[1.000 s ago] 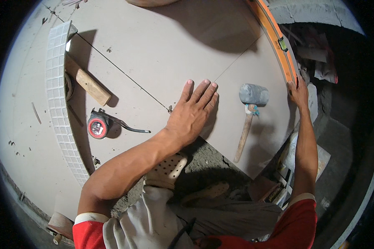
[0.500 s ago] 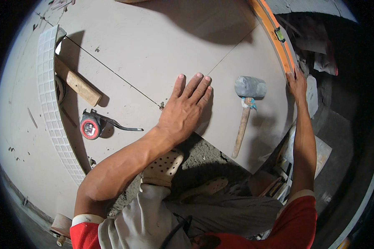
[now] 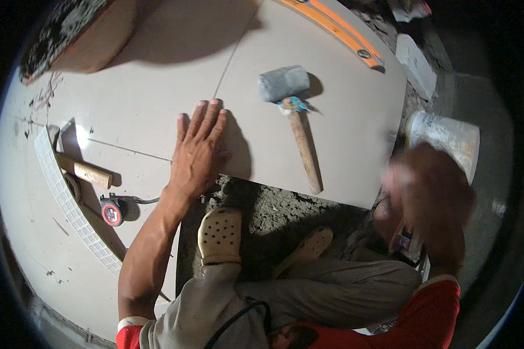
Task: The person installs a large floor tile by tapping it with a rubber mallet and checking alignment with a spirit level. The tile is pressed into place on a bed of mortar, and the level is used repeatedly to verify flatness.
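My left hand point(image 3: 199, 152) lies flat with outstretched fingers on the pale floor tiles point(image 3: 343, 134), by a joint line and the edge of the grey mortar bed point(image 3: 273, 200). Motion smears my right hand point(image 3: 428, 195), raised past the tiles' right edge beside a white bucket point(image 3: 448, 136); whether it holds anything cannot be made out. A rubber mallet point(image 3: 284, 84) with a wooden handle rests on the tile between my hands. Beyond it, an orange spirit level point(image 3: 337, 29) lies along the far right edge.
Left of my arm are a tape measure point(image 3: 112, 210), a wooden-handled trowel point(image 3: 90, 173) and a white grid-backed strip point(image 3: 70, 192). A mortar-crusted tub point(image 3: 99, 43) stands far left. A white slab point(image 3: 416, 67) lies right of the level. My clog point(image 3: 221, 232) is on the mortar.
My right hand has let go of the spirit level and come back toward me. My left hand still lies flat on the tile. The view has shifted, showing more of the tub.
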`<control>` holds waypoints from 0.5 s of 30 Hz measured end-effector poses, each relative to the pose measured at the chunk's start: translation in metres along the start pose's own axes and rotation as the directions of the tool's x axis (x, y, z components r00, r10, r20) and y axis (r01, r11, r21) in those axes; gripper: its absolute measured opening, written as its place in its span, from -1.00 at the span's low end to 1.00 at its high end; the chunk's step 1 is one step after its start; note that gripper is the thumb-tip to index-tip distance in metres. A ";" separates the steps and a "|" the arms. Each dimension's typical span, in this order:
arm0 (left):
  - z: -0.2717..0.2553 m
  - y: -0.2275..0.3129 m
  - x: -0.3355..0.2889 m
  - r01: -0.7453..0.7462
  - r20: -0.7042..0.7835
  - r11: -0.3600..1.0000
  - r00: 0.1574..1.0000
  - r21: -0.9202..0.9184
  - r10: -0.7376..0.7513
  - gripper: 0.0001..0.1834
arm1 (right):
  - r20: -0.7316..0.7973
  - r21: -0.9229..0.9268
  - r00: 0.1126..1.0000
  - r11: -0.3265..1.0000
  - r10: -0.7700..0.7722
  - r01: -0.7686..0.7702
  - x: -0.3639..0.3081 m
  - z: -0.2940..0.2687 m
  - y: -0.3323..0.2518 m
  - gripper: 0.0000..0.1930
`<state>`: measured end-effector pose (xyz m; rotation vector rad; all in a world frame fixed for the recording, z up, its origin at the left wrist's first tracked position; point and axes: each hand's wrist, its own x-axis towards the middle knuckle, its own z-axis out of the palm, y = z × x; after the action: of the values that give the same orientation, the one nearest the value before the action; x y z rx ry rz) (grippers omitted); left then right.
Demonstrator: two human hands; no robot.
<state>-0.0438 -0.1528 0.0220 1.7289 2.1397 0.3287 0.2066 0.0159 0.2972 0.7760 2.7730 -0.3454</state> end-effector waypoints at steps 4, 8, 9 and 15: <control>-0.001 0.003 0.004 0.034 0.039 0.999 0.999 -0.031 -0.033 0.02 | -0.259 0.840 0.966 0.493 0.001 0.225 -0.065 -0.027 -0.036 -0.80; -0.003 0.009 0.007 0.060 0.054 0.998 0.997 0.010 -0.060 0.05 | -0.496 0.659 0.802 0.457 -0.334 0.598 -0.050 -0.024 -0.026 -0.67; -0.003 0.010 0.009 0.052 0.055 0.998 0.997 0.032 -0.054 0.05 | -0.628 0.631 0.743 0.407 -0.231 0.660 -0.051 -0.015 -0.026 -0.70; -0.005 0.014 0.014 0.071 0.080 0.996 0.994 0.060 -0.076 0.07 | -0.564 0.586 0.775 0.523 -0.285 0.618 -0.099 -0.012 0.000 -0.84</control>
<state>-0.0363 -0.1361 0.0299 1.6591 2.1660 0.1749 0.2866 -0.0274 0.3371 0.1714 3.1613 -1.7320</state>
